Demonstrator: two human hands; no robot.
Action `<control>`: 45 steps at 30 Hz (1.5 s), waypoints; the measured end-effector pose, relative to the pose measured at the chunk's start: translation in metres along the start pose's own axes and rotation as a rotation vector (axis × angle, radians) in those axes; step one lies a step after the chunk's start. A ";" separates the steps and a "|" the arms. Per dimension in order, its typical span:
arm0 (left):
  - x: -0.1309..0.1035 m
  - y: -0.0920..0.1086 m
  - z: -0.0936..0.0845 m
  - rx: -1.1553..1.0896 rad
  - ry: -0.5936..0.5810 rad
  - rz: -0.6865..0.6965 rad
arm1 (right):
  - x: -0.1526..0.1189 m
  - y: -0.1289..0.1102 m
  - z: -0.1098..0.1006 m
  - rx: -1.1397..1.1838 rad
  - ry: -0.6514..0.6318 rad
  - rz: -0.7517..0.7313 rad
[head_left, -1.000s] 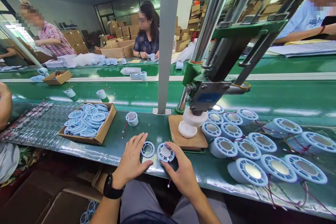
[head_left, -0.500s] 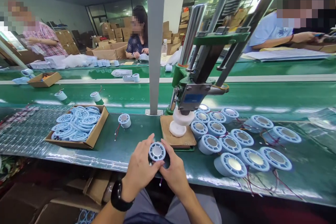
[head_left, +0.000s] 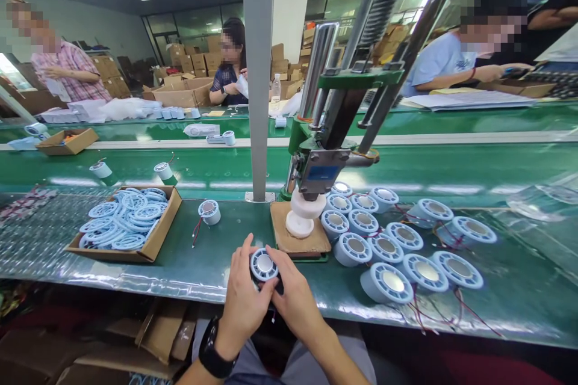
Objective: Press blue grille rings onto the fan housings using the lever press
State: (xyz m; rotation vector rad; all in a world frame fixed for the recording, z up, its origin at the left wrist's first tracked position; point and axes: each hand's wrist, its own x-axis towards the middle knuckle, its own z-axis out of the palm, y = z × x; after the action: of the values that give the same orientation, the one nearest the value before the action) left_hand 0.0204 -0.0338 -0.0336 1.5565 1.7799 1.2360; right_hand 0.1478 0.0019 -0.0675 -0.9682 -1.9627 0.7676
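Note:
Between both hands, just over the bench's front edge, is a round light-blue unit with a slotted rim and a silver disc facing up. My left hand grips its left side, and my right hand grips its right side, thumbs at the near rim. A short wire end hangs below; the unit's underside is hidden. Beyond my hands stands a green hand press with a white upper pad above a white round cup. Similar blue units with red and dark wires cluster right of it.
A cardboard box of light-blue rings sits on the left, with a single wired unit beside it. A grey post rises behind the bench. Several people work across the green conveyor. Cardboard lies below the bench.
The view has shifted slightly, so the press and the units appear further left. Both hands still grip the blue unit, its disc still facing up.

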 end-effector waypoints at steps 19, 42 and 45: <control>0.100 0.028 -0.010 0.082 -0.167 -0.047 | 0.284 -0.157 -0.287 0.158 0.438 -0.266; 0.127 0.038 0.063 -0.208 -0.297 0.092 | 0.115 -0.171 -0.241 0.008 0.562 -0.481; 0.123 0.038 0.065 -0.242 -0.295 0.097 | 0.019 -0.115 -0.174 -0.188 0.785 -0.586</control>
State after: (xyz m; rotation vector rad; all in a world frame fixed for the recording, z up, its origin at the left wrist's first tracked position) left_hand 0.0633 0.1020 -0.0072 1.6024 1.3336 1.1484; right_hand 0.2486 -0.0134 0.1158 -0.5989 -1.4867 -0.1335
